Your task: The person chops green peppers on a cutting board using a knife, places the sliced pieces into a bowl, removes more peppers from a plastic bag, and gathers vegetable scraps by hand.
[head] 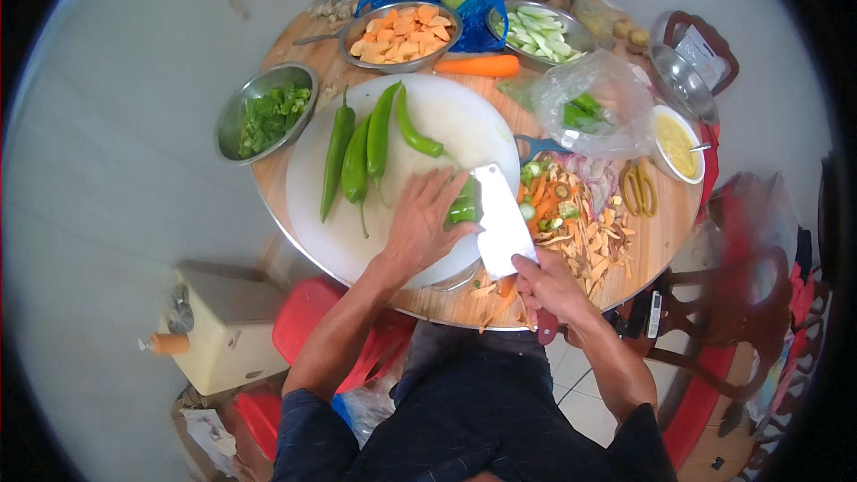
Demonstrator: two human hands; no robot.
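My right hand [549,281] grips the red handle of a cleaver [502,224], whose broad blade stands beside pieces of green pepper [463,206] at the right side of a round white cutting board [311,214]. My left hand [425,217] rests over the board with fingers spread, its fingertips and thumb around the left side of those pieces; whether it pins them is partly hidden. Several whole long green peppers [378,137] lie on the board to the left and above my left hand.
Peelings [596,241] and red-handled scraps cover the table right of the board, near yellow-handled scissors [638,189]. Around it stand bowls of leafy greens [271,117], orange chunks [405,33] and pale green slices [539,30], a carrot [477,66], a plastic bag [549,107] and a yellow mixture [676,144].
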